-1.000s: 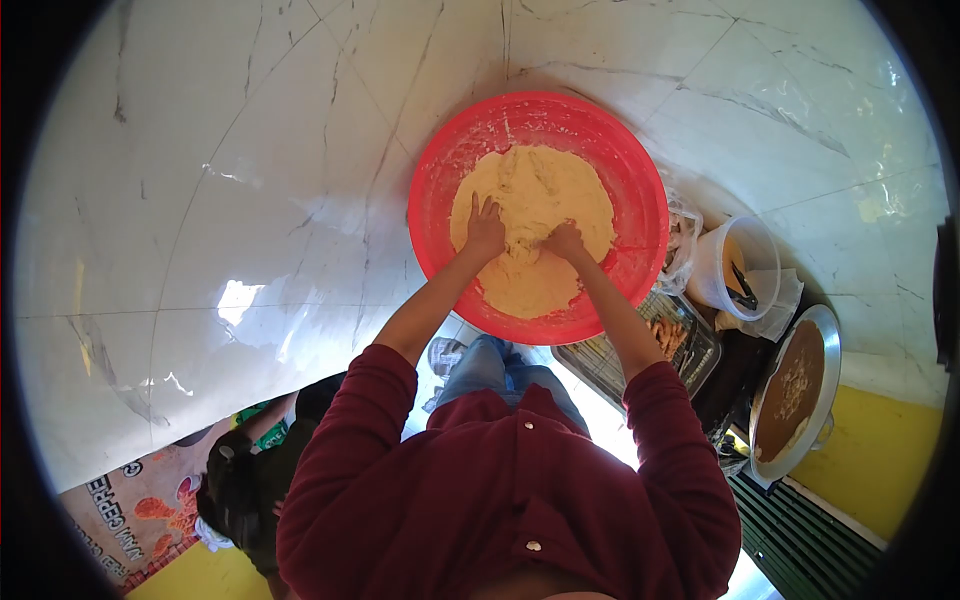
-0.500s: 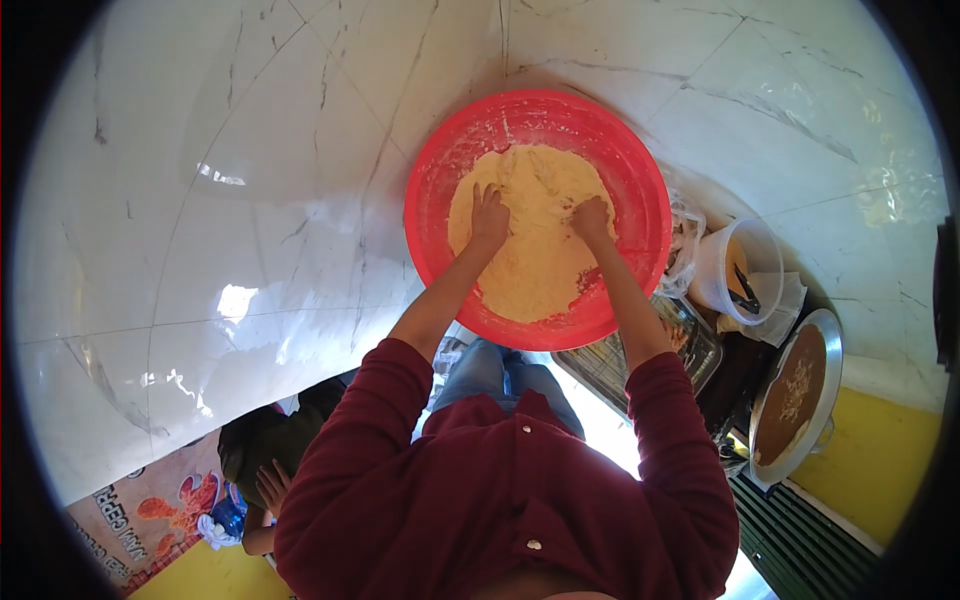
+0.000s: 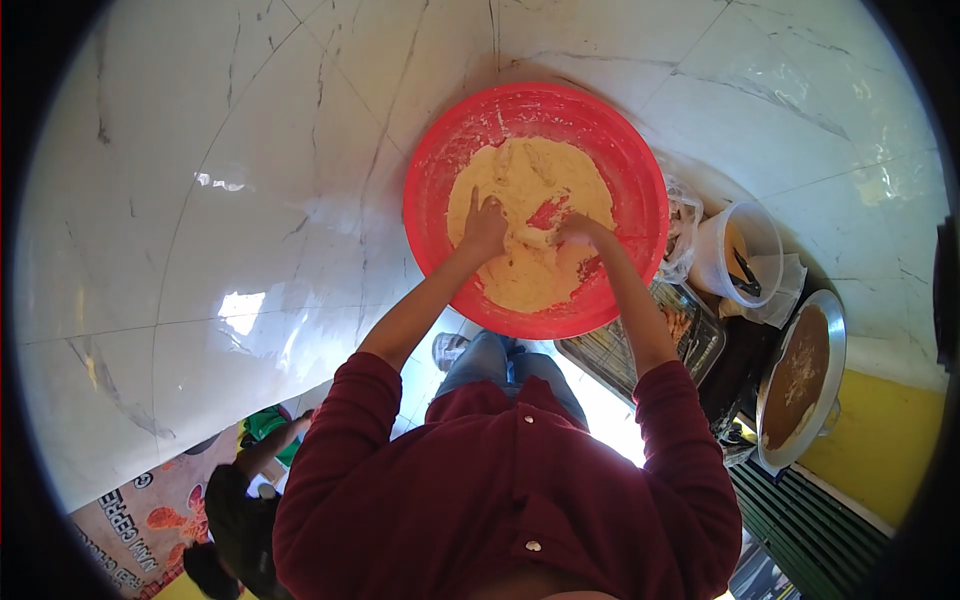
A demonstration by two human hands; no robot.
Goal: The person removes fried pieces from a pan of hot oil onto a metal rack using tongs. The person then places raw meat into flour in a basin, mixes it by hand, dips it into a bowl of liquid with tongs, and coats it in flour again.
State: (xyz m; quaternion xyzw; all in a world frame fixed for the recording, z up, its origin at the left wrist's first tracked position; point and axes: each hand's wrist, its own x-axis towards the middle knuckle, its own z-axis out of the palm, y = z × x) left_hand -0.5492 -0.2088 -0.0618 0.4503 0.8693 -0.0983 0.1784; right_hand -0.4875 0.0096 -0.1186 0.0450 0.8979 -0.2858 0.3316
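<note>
A wide red basin (image 3: 640, 160) holds a bed of pale yellow flour (image 3: 520, 285), with both my hands down in it. On the left side of the flour is my left hand (image 3: 485, 228), its index finger stretched out and the others bent apart from it. My right hand (image 3: 577, 230) is curled, fingertips down at the flour; what lies under them is hidden. Between the hands sits a flour-covered lump (image 3: 530, 238). Further lumps coated in flour (image 3: 540, 162) lie toward the far side. A bare red patch of the basin's bottom shows beside my right hand.
Right of the basin are a clear plastic bag (image 3: 682, 225), a plastic tub (image 3: 765, 240) with black-handled tongs (image 3: 745, 275), a wire-racked metal tray (image 3: 690, 335) and a large metal pan (image 3: 835, 350) of brown contents. Marbled tile walls surround it. Another person (image 3: 245, 520) is at lower left.
My right hand has moved slightly left and nearer me, uncovering red basin bottom. My left hand has shifted a little nearer me, index finger now stretched. The other person has changed posture.
</note>
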